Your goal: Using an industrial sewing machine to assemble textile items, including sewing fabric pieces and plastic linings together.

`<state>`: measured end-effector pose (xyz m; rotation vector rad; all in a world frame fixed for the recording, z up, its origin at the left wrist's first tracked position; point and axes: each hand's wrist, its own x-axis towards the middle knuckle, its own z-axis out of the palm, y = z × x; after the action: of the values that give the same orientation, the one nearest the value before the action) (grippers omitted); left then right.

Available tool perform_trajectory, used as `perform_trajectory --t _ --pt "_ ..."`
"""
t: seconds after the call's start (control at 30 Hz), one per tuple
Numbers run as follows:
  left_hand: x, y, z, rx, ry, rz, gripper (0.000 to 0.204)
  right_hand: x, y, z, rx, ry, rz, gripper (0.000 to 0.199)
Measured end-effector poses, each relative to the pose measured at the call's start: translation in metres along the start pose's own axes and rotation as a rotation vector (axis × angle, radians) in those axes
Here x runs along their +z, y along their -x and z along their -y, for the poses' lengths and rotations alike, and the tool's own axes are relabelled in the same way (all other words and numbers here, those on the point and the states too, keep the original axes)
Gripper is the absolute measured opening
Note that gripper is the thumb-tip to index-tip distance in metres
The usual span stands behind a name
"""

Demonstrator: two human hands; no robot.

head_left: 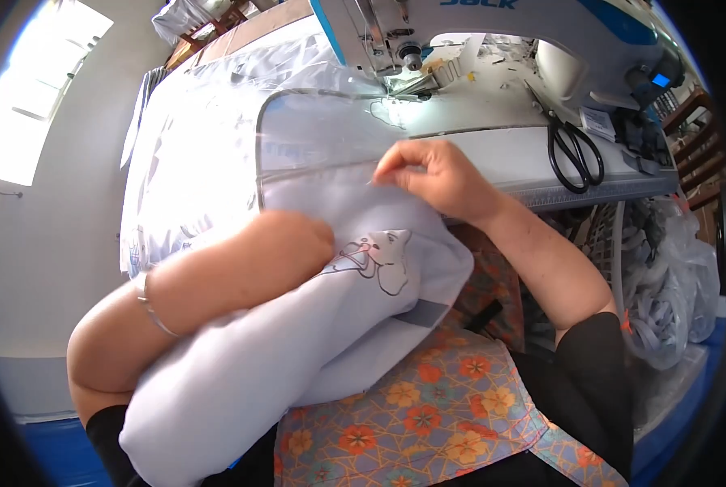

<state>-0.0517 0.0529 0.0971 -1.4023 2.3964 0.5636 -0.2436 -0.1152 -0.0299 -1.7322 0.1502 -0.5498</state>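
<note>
A pale white cloth piece (241,381) with a printed cartoon animal (383,256) lies over my lap and rises onto the sewing table. Joined to it at the far side is a sheer panel (314,134) edged in dark grey binding. My left hand (294,243) is curled into the cloth left of the print, its fingertips hidden. Above the print, my right hand (428,174) has thumb and forefinger pinched together over the cloth near the seam. A tiny pale bit shows at those fingertips, too small to name. The sewing machine's needle area (403,89) is lit, beyond both hands.
Black-handled scissors (574,154) lie on the table at the right, near the machine (493,24). Thread scraps and small metal parts lie around the needle. White sheer material (201,146) covers the table's left. A clear plastic bag (671,284) hangs at the lower right.
</note>
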Motion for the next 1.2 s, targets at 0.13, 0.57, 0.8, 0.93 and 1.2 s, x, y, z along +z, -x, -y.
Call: perform_trajectory --t 0.13,0.57,0.8,0.93,1.2 --pt "-0.041 -0.028 -0.04 -0.195 -0.07 0.222 0.024 0.012 0.021 0.002 -0.264 0.154 -0.044 0.009" --pt "0.034 -0.104 0.036 -0.394 0.57 -0.629 0.046 0.02 0.085 0.018 0.087 0.517 -0.328 0.05" --pt "0.013 -0.139 0.062 -0.091 -0.317 -0.623 0.035 0.028 0.056 0.031 0.409 0.072 -0.306 0.043" --pt "0.048 -0.127 0.064 -0.199 -0.21 -0.591 0.055 0.028 0.06 0.026 0.333 0.246 -0.21 0.042" --pt "0.034 -0.127 0.057 -0.224 -0.138 -0.52 0.07 0.038 0.084 0.03 0.494 0.362 -0.078 0.05"
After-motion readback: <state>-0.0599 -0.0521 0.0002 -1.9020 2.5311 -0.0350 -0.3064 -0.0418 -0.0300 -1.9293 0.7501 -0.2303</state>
